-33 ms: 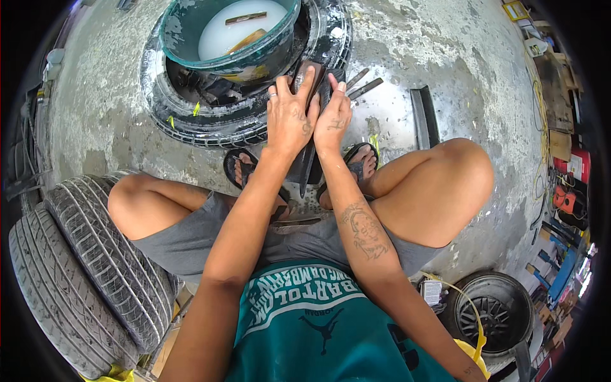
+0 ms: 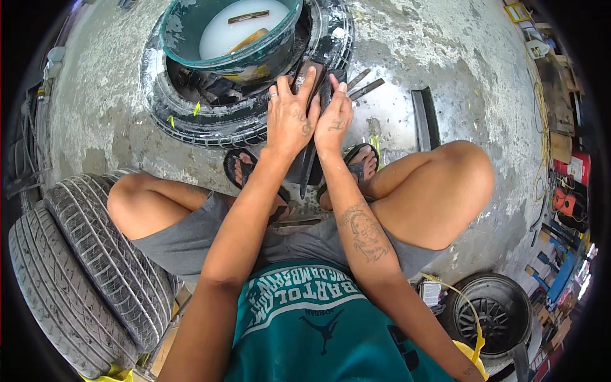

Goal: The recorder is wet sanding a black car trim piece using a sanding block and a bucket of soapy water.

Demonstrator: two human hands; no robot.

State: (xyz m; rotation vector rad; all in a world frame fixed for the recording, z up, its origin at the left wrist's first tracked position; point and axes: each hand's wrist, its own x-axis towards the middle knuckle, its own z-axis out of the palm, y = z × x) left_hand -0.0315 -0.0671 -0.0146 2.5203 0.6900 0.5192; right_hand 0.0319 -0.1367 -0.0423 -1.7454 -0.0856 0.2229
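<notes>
- Dk brown block (image 2: 317, 73): btwn the feet & the tyre, at tyre's near-right side; contact w/ tyre can't tell. Far end shows past L hand (image 2: 289, 121)
- L grip: clamped on block; index straight along its top, thumb on its R side, other fingers to its L
- Narrow dk strip (image 2: 308, 167): runs toward wearer btwn the wrists, near end tapers to a pt; far part covered by hands
- R hand (image 2: 334, 121): thumb side up, right next to L hand, alongside a black piece (image 2: 326, 94). Most fingers hidden, so can't tell if R grip is clamped or only resting; also can't tell if black piece & strip are one
- Tyre (image 2: 210, 126): flat on floor (image 2: 458, 83), far side of hands, dk scraps (image 2: 219, 89) inside its ring
- Green basin (image 2: 254, 62): over tyre's opening, w/ whitish liquid (image 2: 219, 44), 2 brown pcs (image 2: 248, 16) in it
- R of hands: 2 thin flat bars (image 2: 367, 88) on floor; farther R, dk channel-shaped pc (image 2: 425, 118)
- Sandals (image 2: 235, 167) on both feet, either side of strip
- Near L: 2 tyres (image 2: 57, 293) upright, side by side
- Near R: wheel (image 2: 490, 318), spokes up; red box (image 2: 576, 167) farther off at R edge
</notes>
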